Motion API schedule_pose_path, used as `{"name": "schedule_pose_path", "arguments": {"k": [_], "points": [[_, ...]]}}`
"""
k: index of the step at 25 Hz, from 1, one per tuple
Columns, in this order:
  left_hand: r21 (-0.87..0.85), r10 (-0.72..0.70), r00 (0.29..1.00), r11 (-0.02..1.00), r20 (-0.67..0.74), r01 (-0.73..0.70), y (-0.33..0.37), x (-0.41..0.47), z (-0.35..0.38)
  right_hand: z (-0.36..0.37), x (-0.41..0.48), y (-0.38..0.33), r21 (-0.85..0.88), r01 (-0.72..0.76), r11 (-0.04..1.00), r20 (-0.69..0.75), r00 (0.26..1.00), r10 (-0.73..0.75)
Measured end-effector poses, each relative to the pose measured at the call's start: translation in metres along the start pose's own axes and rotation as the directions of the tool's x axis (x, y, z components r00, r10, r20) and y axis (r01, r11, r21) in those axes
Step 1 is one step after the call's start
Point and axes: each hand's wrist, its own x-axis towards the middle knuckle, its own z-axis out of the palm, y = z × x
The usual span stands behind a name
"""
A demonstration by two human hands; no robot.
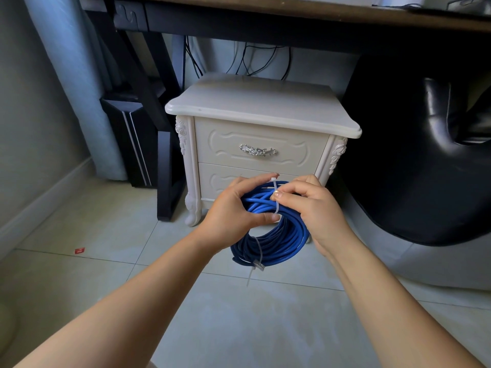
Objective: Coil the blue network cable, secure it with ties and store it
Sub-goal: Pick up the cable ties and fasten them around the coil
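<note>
Cinching time, right in front of the nightstand (261, 110)!
Blue cable coil (279, 240) hangs between both sets of fingers: left hand (231, 211) clamps the bundle, right hand (316, 208) pinches the white tie (275, 205). Best pull straight and snug now; open floor below, drawer fronts (261, 152) just beyond fingertips.

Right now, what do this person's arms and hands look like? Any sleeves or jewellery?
Two bare hands: the left hand and right hand wear no gloves, rings or watch. Neither the left forearm nor the right forearm shows any sleeve in view.
</note>
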Motion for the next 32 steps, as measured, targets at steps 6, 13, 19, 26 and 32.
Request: {"name": "schedule_pose_path", "arguments": {"k": [6,13,19,26,32], "points": [[-0.006,0.002,1.0,1.0,-0.009,-0.002,-0.001,0.001,-0.0006,-0.0003,0.0014,0.0001,0.008,0.002,1.0,0.008,1.0,-0.002],[-0.009,0.002,1.0,1.0,-0.016,-0.002,-0.0027,0.0023,-0.0001,-0.0001,0.0027,0.0019,0.025,-0.006,1.0,0.01,1.0,0.006],[0.001,0.014,1.0,1.0,-0.015,-0.014,-0.0036,0.0026,-0.0002,-0.0006,0.0035,0.0007,0.044,-0.016,0.999,0.015,1.0,0.016],[0.113,0.063,0.998,0.992,0.011,-0.063,-0.0059,0.0038,-0.0037,-0.0006,0.0014,-0.0001,0.107,-0.054,0.993,0.034,0.998,0.051],[0.162,0.096,0.995,0.982,-0.017,-0.092,-0.0089,0.0038,-0.0004,0.0023,0.0012,0.0036,-0.045,0.029,0.999,-0.014,0.999,-0.03]]}}
